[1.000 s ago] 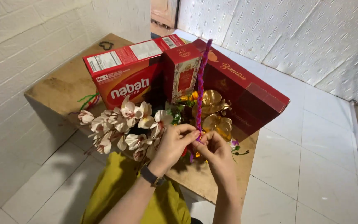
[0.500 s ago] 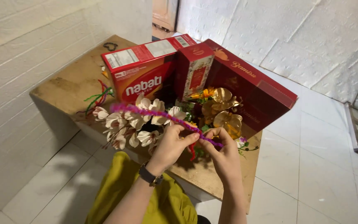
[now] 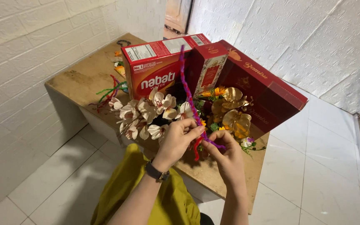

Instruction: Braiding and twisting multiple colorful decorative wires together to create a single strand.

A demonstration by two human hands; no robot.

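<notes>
Wooden table [image 3: 80,79] between white brick walls [image 3: 26,37].

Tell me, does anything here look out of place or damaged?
Nothing looks damaged. A few loose pipe cleaners lie scattered on the wooden table behind the cream artificial flowers. Both hands, left hand and right hand, pinch a purple pipe cleaner.

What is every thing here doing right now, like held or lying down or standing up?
Purple pipe cleaner: held, sticking upward.
Red pipe cleaner: pinched between the hands, hanging down.
Left hand: pinching both pipe cleaners.
Right hand: gripping the purple end.
Cream flowers: lying on the table.
Gold flowers: lying by the boxes.
Red boxes: closed, propped up.
Table: bearing everything.
</notes>
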